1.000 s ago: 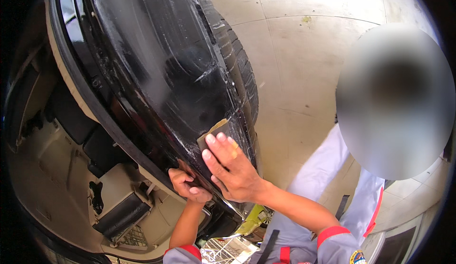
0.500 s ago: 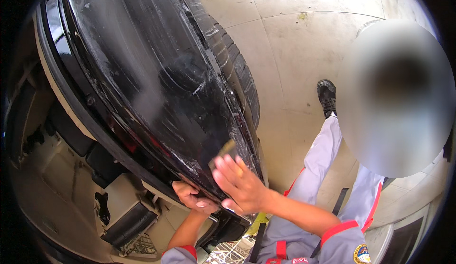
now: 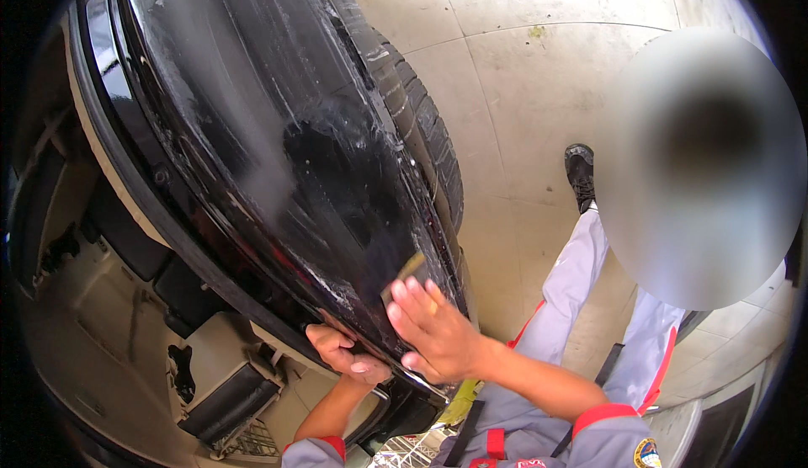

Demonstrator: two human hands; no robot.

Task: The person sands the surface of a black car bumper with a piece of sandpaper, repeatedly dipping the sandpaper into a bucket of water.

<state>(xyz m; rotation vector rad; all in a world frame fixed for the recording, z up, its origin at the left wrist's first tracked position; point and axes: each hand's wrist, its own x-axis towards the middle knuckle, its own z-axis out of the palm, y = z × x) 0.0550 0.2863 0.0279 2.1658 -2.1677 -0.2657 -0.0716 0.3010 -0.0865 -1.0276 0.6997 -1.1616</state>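
A black car body panel point(image 3: 337, 182), streaked with wet pale residue, curves across the left half of the head view. My right hand point(image 3: 436, 327) lies over a thin dark sanding pad point(image 3: 412, 266) with a yellowish edge, pressing it onto the lower part of the panel. Its fingers are stretched together, and most of the pad is hidden beneath them. Close by on the left, my left hand point(image 3: 347, 355) rests against the panel's inner edge with curled fingers. Whatever those fingers hold, if anything, is hidden.
A tyre point(image 3: 421, 123) shows along the panel's right side. At left, the car's interior includes a beige seat point(image 3: 223, 342). Another person's leg point(image 3: 572, 257) and black shoe point(image 3: 580, 173) are on the pale tiled floor point(image 3: 522, 89) at right; a blur covers part of that side.
My right hand and the pad have shifted slightly right. My left hand stays at the edge, with little visible change.
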